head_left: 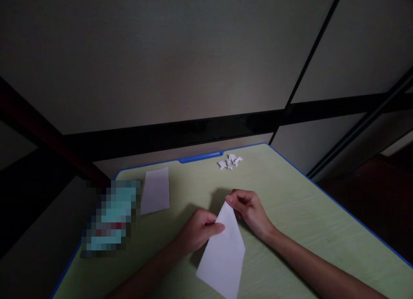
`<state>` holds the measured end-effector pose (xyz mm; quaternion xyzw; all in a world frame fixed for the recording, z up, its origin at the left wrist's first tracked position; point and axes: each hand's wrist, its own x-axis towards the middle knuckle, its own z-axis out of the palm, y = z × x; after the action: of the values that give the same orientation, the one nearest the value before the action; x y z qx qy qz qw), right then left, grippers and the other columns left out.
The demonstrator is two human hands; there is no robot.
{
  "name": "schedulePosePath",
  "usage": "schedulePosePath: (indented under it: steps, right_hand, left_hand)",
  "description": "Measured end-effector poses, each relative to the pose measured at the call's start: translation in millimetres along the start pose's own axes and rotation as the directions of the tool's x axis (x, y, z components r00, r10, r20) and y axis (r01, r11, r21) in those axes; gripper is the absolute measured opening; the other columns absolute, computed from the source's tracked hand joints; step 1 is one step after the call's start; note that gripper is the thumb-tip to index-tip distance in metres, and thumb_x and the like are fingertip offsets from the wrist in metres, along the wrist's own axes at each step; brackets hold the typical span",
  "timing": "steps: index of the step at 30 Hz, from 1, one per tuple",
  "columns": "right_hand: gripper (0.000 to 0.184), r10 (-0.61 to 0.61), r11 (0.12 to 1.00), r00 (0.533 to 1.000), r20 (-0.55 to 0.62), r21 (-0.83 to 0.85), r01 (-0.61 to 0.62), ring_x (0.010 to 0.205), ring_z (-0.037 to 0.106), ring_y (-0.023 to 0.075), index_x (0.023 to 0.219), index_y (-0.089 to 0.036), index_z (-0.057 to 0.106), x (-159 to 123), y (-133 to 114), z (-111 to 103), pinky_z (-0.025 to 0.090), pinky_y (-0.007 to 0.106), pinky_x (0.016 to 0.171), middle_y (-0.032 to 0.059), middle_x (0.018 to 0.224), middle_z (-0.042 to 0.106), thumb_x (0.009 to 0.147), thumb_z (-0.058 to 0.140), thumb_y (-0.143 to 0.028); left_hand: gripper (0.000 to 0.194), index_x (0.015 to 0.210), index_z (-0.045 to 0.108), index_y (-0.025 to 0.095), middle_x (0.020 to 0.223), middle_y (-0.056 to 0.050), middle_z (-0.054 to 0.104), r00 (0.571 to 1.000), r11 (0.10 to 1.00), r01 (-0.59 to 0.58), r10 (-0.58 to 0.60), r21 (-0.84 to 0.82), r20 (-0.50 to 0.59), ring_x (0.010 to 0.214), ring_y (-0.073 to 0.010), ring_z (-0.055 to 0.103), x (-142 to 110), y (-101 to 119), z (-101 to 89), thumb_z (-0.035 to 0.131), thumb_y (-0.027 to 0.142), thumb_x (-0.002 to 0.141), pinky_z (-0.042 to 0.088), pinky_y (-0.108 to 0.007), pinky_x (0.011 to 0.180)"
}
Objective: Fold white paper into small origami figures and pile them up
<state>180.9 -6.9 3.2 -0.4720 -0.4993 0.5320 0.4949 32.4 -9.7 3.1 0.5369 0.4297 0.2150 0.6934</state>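
Note:
A white sheet of paper [223, 258], folded to a point at its far end, is held just above the table. My left hand [200, 231] grips its left edge, thumb on top and fingers underneath. At the pointed tip, my right hand [250, 209] pinches the paper between thumb and fingers. The sheet's near corner runs past the bottom of the view.
The pale green table [290, 221] has a blue rim. A stack of white paper [155, 190] lies at the left, beside a blurred teal item [112, 217]. Several small folded paper pieces [229, 161] sit at the back near a blue handle [201, 157]. Behind stands a panelled wall [167, 66].

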Motion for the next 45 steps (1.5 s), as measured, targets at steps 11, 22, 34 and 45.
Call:
schedulePosePath:
  steps: [11,22,34,45]
  right_hand:
    - [0.038,-0.022,0.986,0.970,0.241,-0.156,0.061,0.041,0.024,0.0043,0.047,-0.015,0.037,0.3,8.2,-4.3,0.018,0.019,0.037,-0.0062,0.044,0.028,0.073,0.045,-0.042]
    - [0.034,-0.128,0.913,0.983,0.133,-0.372,0.169,0.045,0.031,0.0072,0.049,-0.015,0.042,-0.6,5.8,5.9,0.023,0.020,0.040,-0.0034,0.047,0.035,0.075,0.043,-0.037]
    - [0.037,-0.101,0.878,0.976,0.190,-0.445,0.178,0.044,0.026,0.0061,0.048,-0.017,0.031,-0.3,6.3,0.7,0.020,0.020,0.040,-0.0053,0.047,0.028,0.076,0.043,-0.037]
    - [0.032,-0.116,0.862,0.954,0.276,-0.449,0.234,0.045,0.029,0.0069,0.052,-0.016,0.039,1.3,3.3,-2.9,0.021,0.019,0.040,-0.0043,0.048,0.034,0.077,0.041,-0.036]
  left_hand:
    - [0.026,0.050,0.057,0.008,0.045,0.000,0.051,0.999,0.999,-0.052,0.052,-0.013,0.008,0.042,-0.0078,0.041,0.5,-0.8,-1.9,0.059,0.033,0.056,0.025,-0.019,0.040]
    - [0.030,0.045,0.050,0.011,0.041,0.003,0.041,0.994,0.995,-0.084,0.087,0.049,-0.065,0.041,-0.0064,0.034,3.8,-3.8,-1.8,0.055,0.036,0.059,0.020,-0.019,0.040]
    - [0.029,0.047,0.049,0.011,0.043,0.003,0.041,0.980,0.995,-0.096,0.091,-0.020,-0.179,0.041,-0.0066,0.034,2.7,-3.4,0.2,0.055,0.038,0.057,0.021,-0.020,0.040]
    - [0.029,0.048,0.049,0.011,0.043,0.004,0.040,0.947,0.991,-0.131,0.115,-0.033,-0.300,0.041,-0.0063,0.034,2.0,-6.3,-4.2,0.056,0.037,0.059,0.022,-0.019,0.039]
